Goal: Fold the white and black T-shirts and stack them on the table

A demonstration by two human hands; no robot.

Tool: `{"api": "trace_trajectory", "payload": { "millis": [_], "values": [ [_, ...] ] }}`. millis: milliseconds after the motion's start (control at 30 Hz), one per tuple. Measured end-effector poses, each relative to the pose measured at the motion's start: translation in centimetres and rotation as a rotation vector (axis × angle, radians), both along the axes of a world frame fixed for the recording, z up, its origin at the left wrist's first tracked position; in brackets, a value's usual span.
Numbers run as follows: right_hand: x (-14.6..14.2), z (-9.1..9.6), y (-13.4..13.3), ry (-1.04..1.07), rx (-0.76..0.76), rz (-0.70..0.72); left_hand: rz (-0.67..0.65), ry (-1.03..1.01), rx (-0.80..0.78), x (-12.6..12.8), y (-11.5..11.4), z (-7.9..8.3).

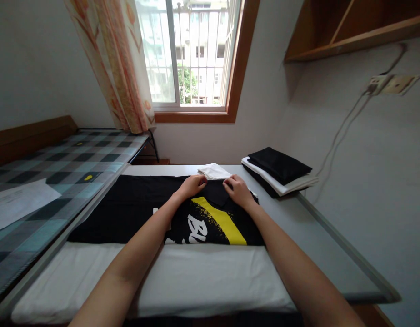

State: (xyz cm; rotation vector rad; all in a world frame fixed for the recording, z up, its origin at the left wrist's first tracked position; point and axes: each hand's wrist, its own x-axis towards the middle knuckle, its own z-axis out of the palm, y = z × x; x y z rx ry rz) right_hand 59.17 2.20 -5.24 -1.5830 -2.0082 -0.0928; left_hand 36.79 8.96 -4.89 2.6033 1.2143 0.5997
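A black T-shirt [138, 195] with a yellow stripe and white lettering lies partly folded across the table, its far edge under both my hands. My left hand [193, 185] pinches that edge with its fingers closed. A short way to the right, my right hand [237, 188] grips the same edge, fingers curled and thumb pressed in. Between the hands a black flap of the shirt is turned down over the print. Beneath the shirt and along the near side is a white cloth [210, 277]. Just beyond my hands lies a folded white garment [214, 170].
A stack of folded black and white clothes [280, 167] sits at the table's far right. The grey-white table [332, 254] meets the wall there. To the left, a bed with a checked cover [104, 152] holds a paper sheet [22, 202]. A shelf [360, 36] hangs upper right.
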Motion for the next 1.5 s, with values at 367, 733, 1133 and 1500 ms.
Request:
{"api": "trace_trajectory", "payload": {
  "millis": [367, 733, 1133, 1500],
  "values": [
    [-1.0, -0.4, -0.5, -0.034, -0.212, 0.224, 0.057, -0.053, -0.046, -0.2, 0.3, -1.2],
    [-2.0, -0.5, -0.8, 0.042, -0.271, 0.3, 0.162, 0.051, 0.052, -0.3, 0.1, -1.0],
    [-2.7, -0.6, -1.2, 0.045, -0.243, 0.337, 0.012, 0.076, 0.003, 0.1, -0.1, -0.8],
    [-2.6, -1.0, -0.9, 0.132, -0.287, 0.31, 0.389, 0.205, 0.001, -11.5, 2.3, -0.8]
  ]
}}
